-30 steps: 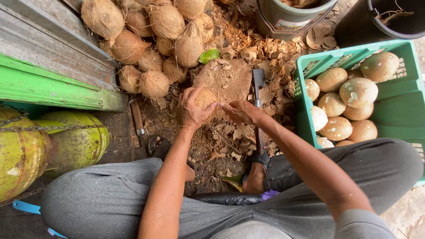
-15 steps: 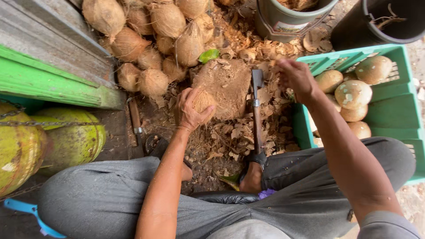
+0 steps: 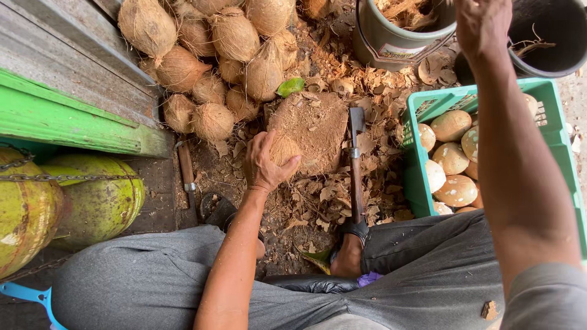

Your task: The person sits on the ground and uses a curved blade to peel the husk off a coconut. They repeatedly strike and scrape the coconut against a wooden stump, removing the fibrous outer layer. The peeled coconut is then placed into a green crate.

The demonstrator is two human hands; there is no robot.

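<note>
**Husking station, L hand on coconut at block**

Obs, head view, largest item first:

- Person seated, grey trousers fill lower frame, knees apart.
- Green wooden ledge upper L; below it two big green-yellow unhusked coconuts, chain across them.
- Green plastic crate at R, just beside R knee. Holds peeled pale coconuts, approx. half a dozen visible, rest hidden behind R arm.
- Two buckets at top: grey-green bucket w/ husk scraps inside; black bucket next to it, touching crate's far rim as far as I can tell.
- Pile of brown fibrous husked coconuts top centre, against the ledge.
- Brown chopping block between the knees, covered w/ fibre dust. Husk shavings all over the ground around it.
- Long cleaver lying just R of block, blade away from person, handle toward the foot.
- Second knife on the ground L of block.
- L hand: fingers curled round a small brown coconut, gripping it from the near side, pressed against block's near-L edge.
- R hand: raised at top of frame between the two buckets, well apart from coconut. Fingers cut off by frame; can't tell if spread or holding anything.
- Green leaf on the ground at block's far edge.
</note>
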